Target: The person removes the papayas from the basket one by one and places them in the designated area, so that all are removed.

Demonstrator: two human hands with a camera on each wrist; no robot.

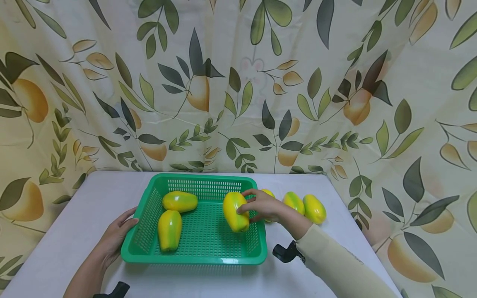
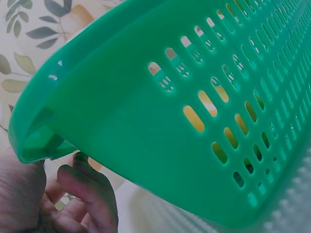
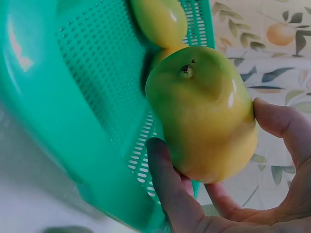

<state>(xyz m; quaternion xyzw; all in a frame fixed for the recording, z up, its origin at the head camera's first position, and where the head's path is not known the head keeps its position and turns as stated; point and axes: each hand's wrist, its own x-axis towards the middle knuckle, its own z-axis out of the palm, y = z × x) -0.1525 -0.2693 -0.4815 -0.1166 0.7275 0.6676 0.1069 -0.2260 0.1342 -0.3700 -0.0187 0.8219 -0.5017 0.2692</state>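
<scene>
A green plastic basket [image 1: 193, 259] with slotted walls stands on the table. My left hand [image 1: 118, 234] holds its left rim; in the left wrist view the curled fingers [image 2: 95, 194] are under the lip. Over the basket's right part, my right hand [image 1: 263, 205] grips a yellow-green papaya [image 1: 235, 212] between thumb and fingers. The right wrist view shows this papaya [image 3: 204, 116] with its green stem end facing the camera. Two more papayas lie in the left of the basket, one crosswise [image 1: 180, 201] at the back and one lengthwise [image 1: 169, 230] in front.
Right of the basket, two papayas lie side by side, one nearer [image 1: 293, 203] and one further right [image 1: 314, 209]. Another papaya [image 1: 268, 193] is partly hidden behind my right hand. A white cloth covers the table [image 1: 298, 265]; a leaf-and-fruit patterned curtain [image 1: 238, 82] hangs behind.
</scene>
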